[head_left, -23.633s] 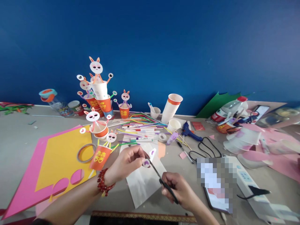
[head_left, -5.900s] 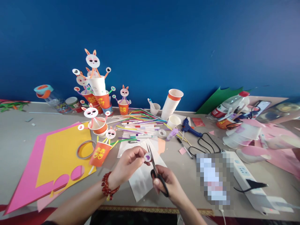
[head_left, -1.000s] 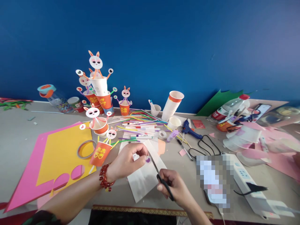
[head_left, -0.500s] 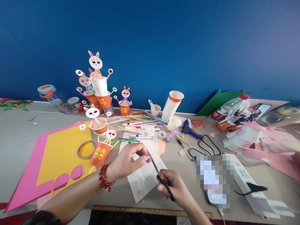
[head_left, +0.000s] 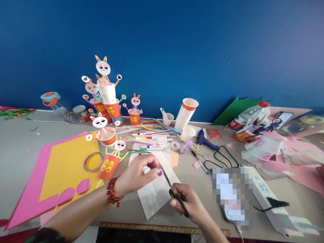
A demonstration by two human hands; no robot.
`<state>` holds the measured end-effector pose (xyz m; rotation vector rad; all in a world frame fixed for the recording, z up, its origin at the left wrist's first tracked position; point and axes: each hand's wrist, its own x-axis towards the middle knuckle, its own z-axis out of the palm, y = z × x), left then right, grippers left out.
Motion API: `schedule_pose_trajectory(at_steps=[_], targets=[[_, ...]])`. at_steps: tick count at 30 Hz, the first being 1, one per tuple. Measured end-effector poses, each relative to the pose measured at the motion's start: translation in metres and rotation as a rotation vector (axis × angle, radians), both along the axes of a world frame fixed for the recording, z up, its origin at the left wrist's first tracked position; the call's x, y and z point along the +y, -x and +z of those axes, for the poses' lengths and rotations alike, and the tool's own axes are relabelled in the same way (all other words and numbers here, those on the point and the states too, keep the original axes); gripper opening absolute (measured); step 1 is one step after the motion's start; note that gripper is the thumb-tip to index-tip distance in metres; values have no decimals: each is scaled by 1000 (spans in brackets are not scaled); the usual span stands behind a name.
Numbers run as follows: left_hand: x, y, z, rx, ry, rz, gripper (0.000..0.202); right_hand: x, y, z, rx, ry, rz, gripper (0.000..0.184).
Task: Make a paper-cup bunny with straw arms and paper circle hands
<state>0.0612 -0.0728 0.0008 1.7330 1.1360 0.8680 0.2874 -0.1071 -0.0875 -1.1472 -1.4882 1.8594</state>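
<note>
Between the thumb and fingers of my left hand (head_left: 141, 173) is a small white paper piece (head_left: 159, 173) with a purple heart drawn on it. My right hand (head_left: 188, 200) is closed round the black handles of a pair of scissors (head_left: 167, 179). The blades point up and left, right beside the edge of the paper piece. Beneath both hands lies a white sheet of paper (head_left: 155, 199). Left of my left hand, an orange paper cup (head_left: 108, 166) leans with a paper rabbit face (head_left: 120, 144) above it.
Pink and yellow card (head_left: 68, 162) with a tape roll (head_left: 87, 167) covers the left. Markers (head_left: 153, 147) and coloured sticks lie ahead. A blue glue gun (head_left: 206, 141), its black cord and a power strip (head_left: 268, 199) occupy the right. Several rabbit cups (head_left: 107, 92) stand stacked behind.
</note>
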Motion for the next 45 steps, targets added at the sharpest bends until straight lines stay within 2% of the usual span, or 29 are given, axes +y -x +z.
schedule_pose_trajectory(at_steps=[15, 18, 22, 25, 30, 33, 38, 42, 45], targets=[[2, 1, -2, 19, -21, 2, 8, 4, -3, 1, -68, -51, -22, 59], [4, 6, -11, 35, 17, 33, 9, 12, -11, 1, -223, -136, -56, 52], [4, 21, -33, 78, 70, 143, 10, 23, -29, 0, -802, -448, -113, 31], [1, 35, -51, 84, 66, 184, 12, 24, -38, -4, -1049, -546, -122, 28], [-3, 45, -69, 154, 55, 216, 13, 21, -37, -6, -1159, -691, -60, 21], [-5, 44, -77, 241, 32, 216, 11, 24, -36, -2, -1219, -661, 0, 19], [-3, 42, -88, 305, 30, 194, 12, 33, -41, 6, -1188, -609, 115, 24], [-2, 42, -93, 309, 26, 181, 13, 39, -39, 9, -1289, -671, 55, 23], [-2, 42, -95, 311, 21, 164, 12, 42, -34, 7, -1338, -655, 9, 19]])
